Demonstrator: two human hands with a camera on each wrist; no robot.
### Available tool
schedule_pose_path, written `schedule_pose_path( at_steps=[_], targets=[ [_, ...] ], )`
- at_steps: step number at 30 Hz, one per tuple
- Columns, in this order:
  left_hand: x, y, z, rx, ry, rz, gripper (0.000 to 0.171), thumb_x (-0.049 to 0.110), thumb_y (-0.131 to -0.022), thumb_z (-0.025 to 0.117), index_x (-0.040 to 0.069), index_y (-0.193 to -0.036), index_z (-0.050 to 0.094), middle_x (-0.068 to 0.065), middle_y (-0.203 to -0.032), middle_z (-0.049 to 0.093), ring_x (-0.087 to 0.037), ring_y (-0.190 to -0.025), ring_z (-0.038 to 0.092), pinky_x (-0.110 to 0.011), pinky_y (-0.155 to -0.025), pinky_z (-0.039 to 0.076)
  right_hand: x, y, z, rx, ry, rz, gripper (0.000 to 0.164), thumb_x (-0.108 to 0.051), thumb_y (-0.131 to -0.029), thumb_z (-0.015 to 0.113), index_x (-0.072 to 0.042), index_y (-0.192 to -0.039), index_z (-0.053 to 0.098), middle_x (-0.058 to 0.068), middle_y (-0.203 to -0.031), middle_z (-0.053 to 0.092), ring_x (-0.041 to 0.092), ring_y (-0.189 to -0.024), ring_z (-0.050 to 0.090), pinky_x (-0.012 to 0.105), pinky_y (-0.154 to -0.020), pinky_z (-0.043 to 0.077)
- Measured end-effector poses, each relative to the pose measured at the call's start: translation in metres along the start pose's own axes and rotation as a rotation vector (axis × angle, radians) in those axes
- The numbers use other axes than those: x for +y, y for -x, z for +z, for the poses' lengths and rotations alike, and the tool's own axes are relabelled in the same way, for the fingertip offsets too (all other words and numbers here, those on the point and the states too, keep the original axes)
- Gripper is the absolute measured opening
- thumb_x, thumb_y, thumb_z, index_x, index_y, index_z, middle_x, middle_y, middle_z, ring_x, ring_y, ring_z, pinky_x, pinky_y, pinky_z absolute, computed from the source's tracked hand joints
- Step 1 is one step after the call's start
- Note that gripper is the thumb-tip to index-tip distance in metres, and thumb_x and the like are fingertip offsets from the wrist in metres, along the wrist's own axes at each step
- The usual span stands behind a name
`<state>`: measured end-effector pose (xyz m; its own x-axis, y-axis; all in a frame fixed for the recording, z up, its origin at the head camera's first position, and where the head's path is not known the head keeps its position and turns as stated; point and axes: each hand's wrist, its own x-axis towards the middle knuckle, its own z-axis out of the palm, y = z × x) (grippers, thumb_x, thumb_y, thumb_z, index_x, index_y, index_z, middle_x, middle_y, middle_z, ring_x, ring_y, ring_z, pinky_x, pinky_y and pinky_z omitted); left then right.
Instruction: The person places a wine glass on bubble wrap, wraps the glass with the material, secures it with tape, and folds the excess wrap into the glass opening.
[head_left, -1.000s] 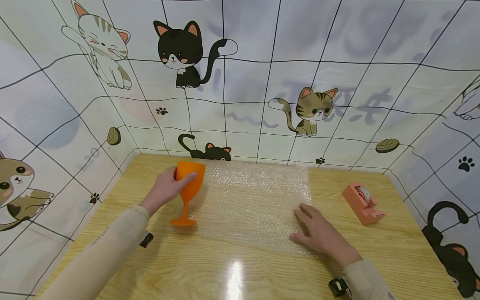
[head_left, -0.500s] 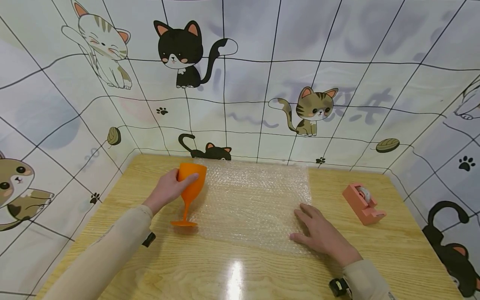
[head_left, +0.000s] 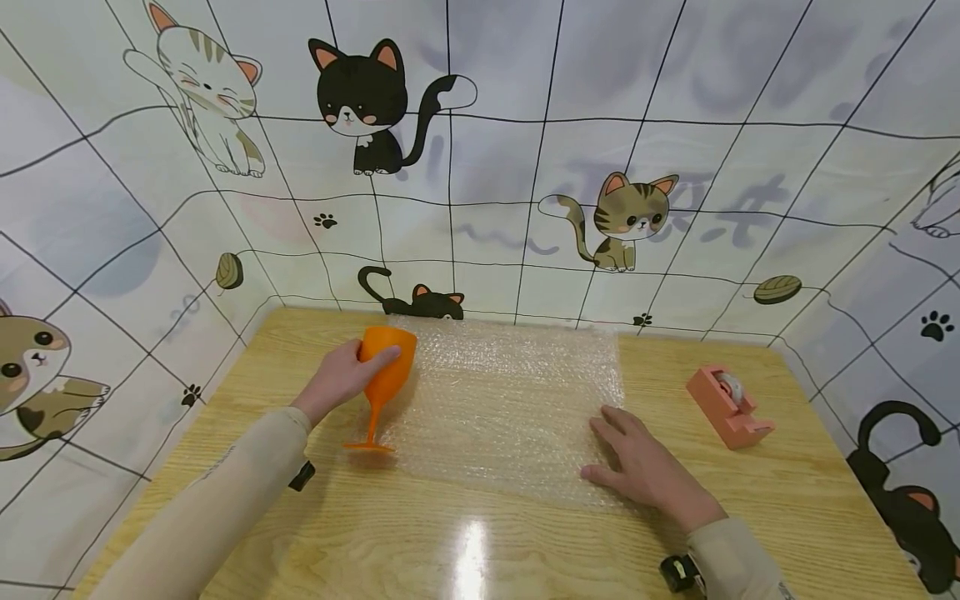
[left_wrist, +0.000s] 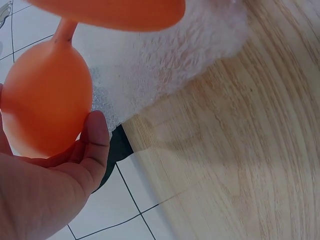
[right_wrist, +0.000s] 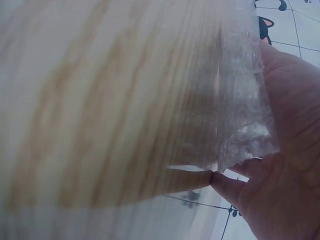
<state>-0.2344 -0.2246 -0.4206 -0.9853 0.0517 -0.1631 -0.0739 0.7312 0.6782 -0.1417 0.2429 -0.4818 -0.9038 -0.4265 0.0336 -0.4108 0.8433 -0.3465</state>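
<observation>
An orange goblet (head_left: 393, 375) stands near the left edge of a sheet of bubble wrap (head_left: 510, 408). My left hand (head_left: 339, 379) grips its bowl from the left, thumb across the near side. The goblet leans slightly; whether its foot touches the surface I cannot tell. In the left wrist view, fingers curl round the bowl of the goblet (left_wrist: 47, 95). My right hand (head_left: 641, 462) rests at the right edge of the bubble wrap with its fingers spread. In the right wrist view, the edge of the bubble wrap (right_wrist: 245, 105) lies by the palm and thumb.
A pink tape dispenser (head_left: 727, 408) with a roll of tape sits to the right of my right hand. The wooden table (head_left: 390, 533) backs onto a cloth wall (head_left: 495, 150) printed with cats and grid lines.
My left hand has shifted slightly to the right with the goblet. My right hand and the bubble wrap stay where they were.
</observation>
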Motion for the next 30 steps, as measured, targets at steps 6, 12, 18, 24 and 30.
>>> schedule_pose_path(
  at_steps=[6, 12, 18, 24, 30],
  targets=[
    [-0.002, 0.0, 0.002, -0.008, -0.017, -0.006, 0.079, 0.075, -0.093, 0.054, -0.001, -0.116, 0.058, -0.011, -0.096, 0.063, -0.024, -0.083, 0.057, -0.032, -0.069, 0.044, 0.002, 0.0, 0.001, 0.003, 0.004, -0.005, 0.083, -0.053, -0.091, 0.074, 0.004, -0.147, 0.051, 0.029, -0.156, 0.04, 0.05, -0.143, 0.039, 0.064, -0.108, 0.042],
    [-0.003, 0.003, 0.004, -0.022, -0.014, -0.024, 0.079, 0.075, -0.093, 0.054, -0.001, -0.116, 0.058, -0.011, -0.094, 0.063, -0.023, -0.082, 0.058, -0.031, -0.068, 0.044, 0.001, 0.0, 0.001, 0.01, 0.001, -0.013, 0.083, -0.053, -0.091, 0.075, 0.004, -0.147, 0.052, 0.029, -0.155, 0.041, 0.05, -0.142, 0.04, 0.064, -0.107, 0.043],
    [-0.005, 0.004, 0.006, -0.024, -0.002, -0.033, 0.079, 0.075, -0.092, 0.055, -0.001, -0.114, 0.059, -0.011, -0.093, 0.064, -0.023, -0.081, 0.059, -0.031, -0.068, 0.044, 0.001, 0.0, 0.001, 0.012, 0.006, -0.012, 0.083, -0.052, -0.091, 0.075, 0.005, -0.147, 0.052, 0.03, -0.155, 0.041, 0.05, -0.142, 0.04, 0.063, -0.108, 0.043],
    [-0.009, 0.004, 0.01, -0.034, -0.005, -0.043, 0.081, 0.076, -0.092, 0.054, -0.001, -0.115, 0.059, -0.011, -0.094, 0.064, -0.023, -0.083, 0.06, -0.031, -0.069, 0.046, 0.0, 0.0, 0.0, 0.013, 0.009, -0.011, 0.083, -0.052, -0.091, 0.075, 0.005, -0.146, 0.052, 0.03, -0.155, 0.042, 0.05, -0.142, 0.04, 0.063, -0.108, 0.043],
    [-0.012, 0.002, 0.014, -0.04, 0.007, -0.048, 0.081, 0.077, -0.092, 0.053, 0.0, -0.116, 0.06, -0.01, -0.095, 0.063, -0.024, -0.084, 0.06, -0.032, -0.072, 0.046, -0.002, -0.001, -0.001, 0.002, 0.019, -0.009, 0.084, -0.053, -0.091, 0.075, 0.005, -0.147, 0.052, 0.03, -0.155, 0.042, 0.05, -0.141, 0.04, 0.063, -0.108, 0.043]
  ],
)
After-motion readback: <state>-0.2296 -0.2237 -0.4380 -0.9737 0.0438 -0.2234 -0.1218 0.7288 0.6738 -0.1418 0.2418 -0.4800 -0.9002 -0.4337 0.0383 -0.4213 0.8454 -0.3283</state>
